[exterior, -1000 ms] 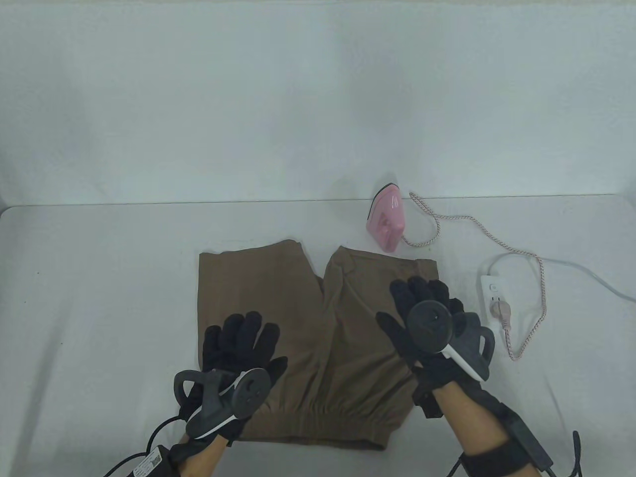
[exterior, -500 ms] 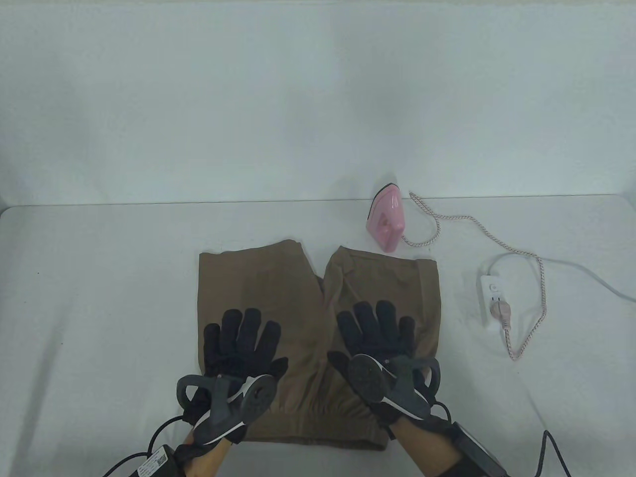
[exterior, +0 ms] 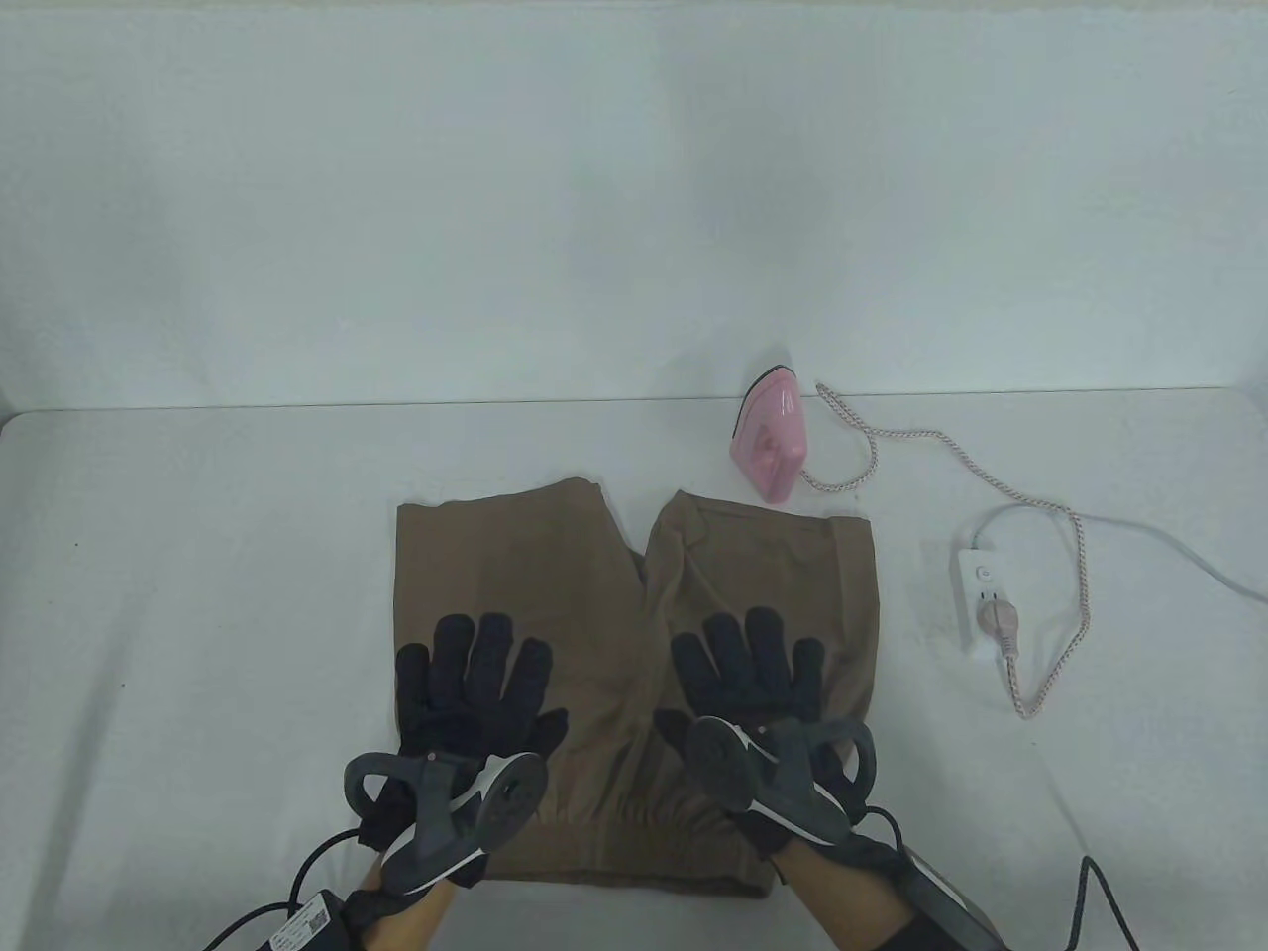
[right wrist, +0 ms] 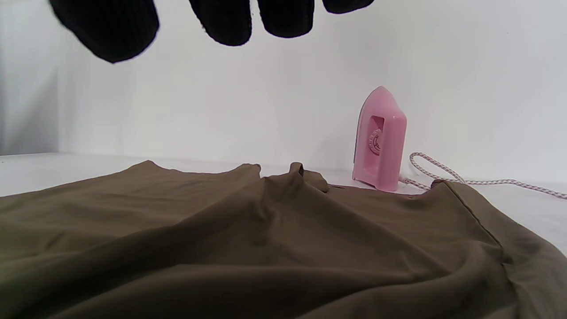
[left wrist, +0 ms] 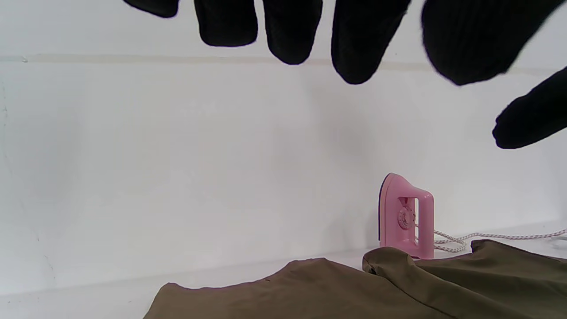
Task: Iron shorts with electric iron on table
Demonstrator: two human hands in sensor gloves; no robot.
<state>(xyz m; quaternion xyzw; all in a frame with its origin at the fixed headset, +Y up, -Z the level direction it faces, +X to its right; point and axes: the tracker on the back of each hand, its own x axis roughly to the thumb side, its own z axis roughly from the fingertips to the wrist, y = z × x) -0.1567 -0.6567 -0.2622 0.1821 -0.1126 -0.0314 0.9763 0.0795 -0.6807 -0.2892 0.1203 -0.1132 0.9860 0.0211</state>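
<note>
Brown shorts [exterior: 594,594] lie flat on the white table, waistband toward me, legs pointing away. My left hand [exterior: 474,684] lies spread over the left leg, fingers extended. My right hand [exterior: 750,669] lies spread over the right leg, fingers extended. Neither hand holds anything. A small pink iron [exterior: 770,446] stands upright on its heel beyond the right leg, apart from both hands. It also shows in the left wrist view [left wrist: 405,217] and the right wrist view [right wrist: 379,139], behind the rumpled shorts [right wrist: 266,248].
The iron's braided cord [exterior: 991,480] loops right to a plug in a white power strip [exterior: 986,594] at the right of the shorts. A white wall rises behind the table's far edge [exterior: 396,404].
My right hand has moved from the right edge of the shorts inward and toward me, settling on the right leg. My left hand shifted slightly left on the left leg.
</note>
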